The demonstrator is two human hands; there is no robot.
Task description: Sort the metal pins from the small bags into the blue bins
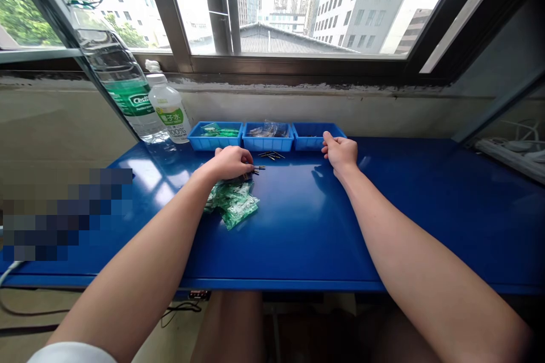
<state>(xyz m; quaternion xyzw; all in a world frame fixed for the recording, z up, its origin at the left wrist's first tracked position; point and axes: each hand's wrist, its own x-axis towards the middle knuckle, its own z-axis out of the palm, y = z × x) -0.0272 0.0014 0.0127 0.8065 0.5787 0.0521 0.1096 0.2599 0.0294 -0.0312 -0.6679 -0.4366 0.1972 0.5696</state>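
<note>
My left hand (232, 163) is closed low over the blue table, with several thin dark metal pins (258, 168) poking out past its fingertips. Under and in front of that wrist lies a pile of small green-and-clear plastic packets (239, 207). A few more loose pins (271, 155) rest on the table just beyond. At the front rim of the right blue bin (300, 143), my right hand (340, 153) is closed with its thumb against the curled fingers; whatever it may hold is hidden. Some small dark pieces show inside that bin.
The left blue bin (215, 143) holds green packets, the middle blue bin (268, 144) clear packets. A large water bottle (128, 88) and a smaller bottle (170, 110) stand at the back left. A power strip (511, 150) is at the far right, below the window.
</note>
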